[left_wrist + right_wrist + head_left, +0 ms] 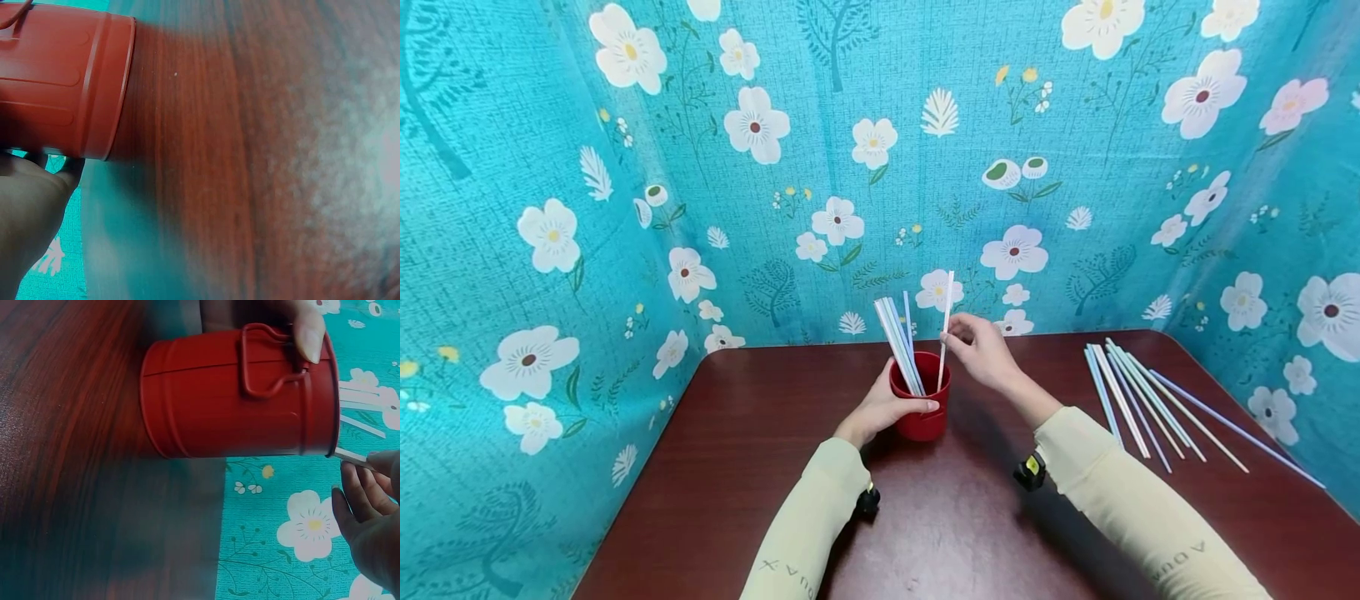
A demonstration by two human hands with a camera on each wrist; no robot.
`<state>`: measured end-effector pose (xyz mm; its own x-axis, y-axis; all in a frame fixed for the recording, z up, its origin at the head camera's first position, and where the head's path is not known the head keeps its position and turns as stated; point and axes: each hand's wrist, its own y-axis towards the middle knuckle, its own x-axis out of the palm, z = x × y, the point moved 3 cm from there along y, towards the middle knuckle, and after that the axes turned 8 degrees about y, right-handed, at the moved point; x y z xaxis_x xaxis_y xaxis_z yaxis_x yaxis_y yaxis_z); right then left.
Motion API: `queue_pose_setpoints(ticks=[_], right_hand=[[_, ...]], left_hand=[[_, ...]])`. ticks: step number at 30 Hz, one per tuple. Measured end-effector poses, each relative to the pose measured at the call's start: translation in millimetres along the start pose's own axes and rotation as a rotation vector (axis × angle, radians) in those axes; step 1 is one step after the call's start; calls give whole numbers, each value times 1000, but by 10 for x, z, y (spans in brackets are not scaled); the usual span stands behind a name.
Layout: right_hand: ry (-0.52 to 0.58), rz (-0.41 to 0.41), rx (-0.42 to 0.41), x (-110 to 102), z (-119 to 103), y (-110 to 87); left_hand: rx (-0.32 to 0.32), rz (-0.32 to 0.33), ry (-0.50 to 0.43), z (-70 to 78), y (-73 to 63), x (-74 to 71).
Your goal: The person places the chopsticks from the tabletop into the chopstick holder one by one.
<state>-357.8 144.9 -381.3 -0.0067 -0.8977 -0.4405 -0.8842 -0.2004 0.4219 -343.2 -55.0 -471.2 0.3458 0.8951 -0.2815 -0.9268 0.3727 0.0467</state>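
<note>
- Cream left sleeve [805, 517] and right sleeve [1138, 496] lie nearest the camera, both reaching far toward a red bucket [921, 427], which appears to stand mouth-up on the brown table [730, 442].
- Most likely trouble, I judge: the bucket tipping. Its bundle of sticks [895, 333] leans to the left and far, so a loosened left grip together with a sideways push could topple it.
- Another risk is the white stick [948, 300] at the bucket's right side: held by fingertips alone, it could slip, swing or snag on the rim if pulled or pushed at a slant.
- Loose sticks [1138, 400] fan out on the table to the right (the right sleeve lies just beside them), so a careless sweep of that forearm could scatter them.
- Left hand [880, 407]: wrapped round the bucket's left side, its thumb [309, 340] lying across the near side by the rim, above the wire handle [245, 369].
- Right hand [987, 357]: thumb and fingertips together, pinching the white stick above the rim; the stick's lower end is inside the bucket, though whether it touches bottom I cannot tell.
</note>
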Motion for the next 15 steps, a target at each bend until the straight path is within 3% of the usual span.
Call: queue_pose_setpoints(ticks=[15], right_hand=[[-67, -98, 55, 152, 134, 20]], left_hand=[[1, 0, -9, 8, -13, -3]])
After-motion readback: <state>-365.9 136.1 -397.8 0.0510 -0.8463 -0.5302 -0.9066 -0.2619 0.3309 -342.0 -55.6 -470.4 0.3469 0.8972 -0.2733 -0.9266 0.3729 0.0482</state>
